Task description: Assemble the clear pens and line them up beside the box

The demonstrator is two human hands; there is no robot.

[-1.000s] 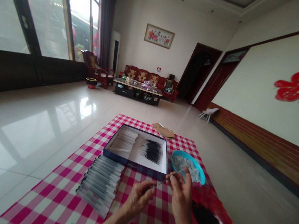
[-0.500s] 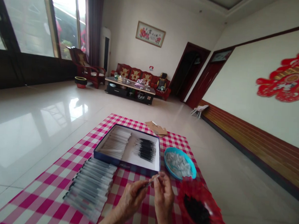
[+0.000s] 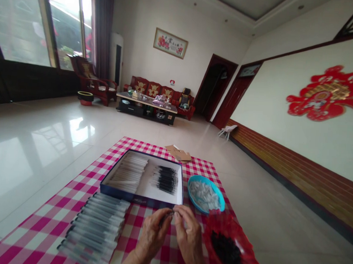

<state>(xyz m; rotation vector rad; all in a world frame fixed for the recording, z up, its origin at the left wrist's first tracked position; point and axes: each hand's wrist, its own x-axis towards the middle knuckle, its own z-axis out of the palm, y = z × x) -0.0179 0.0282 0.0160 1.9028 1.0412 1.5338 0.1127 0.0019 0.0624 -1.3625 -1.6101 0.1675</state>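
Observation:
My left hand (image 3: 156,229) and my right hand (image 3: 187,233) meet just in front of the box, with fingertips pinched together. Between them is a thin dark pen part, mostly hidden by the fingers. A shallow blue-rimmed box (image 3: 161,203) lies beyond, with white tubes (image 3: 130,171) on its left side and short black pen parts (image 3: 167,179) on its right. To the left rests a row of clear pens with dark ends (image 3: 94,226). A turquoise bowl (image 3: 223,205) of small translucent pieces (image 3: 205,194) and a red dish (image 3: 249,246) of small black pieces (image 3: 226,251) stand right of my hands.
A pink-and-white checked cloth (image 3: 46,223) covers the table. Flat brown cardboard (image 3: 178,153) lies at its far edge. Across the tiled floor (image 3: 102,134) stand a low coffee table (image 3: 145,108), a wooden sofa (image 3: 131,84), an armchair (image 3: 93,82) and a small white stool (image 3: 227,130).
The view has shifted, so the table's contents appear further left. My right hand's fingers have closed in towards my left fingertips, and less of the thin pen part shows between them.

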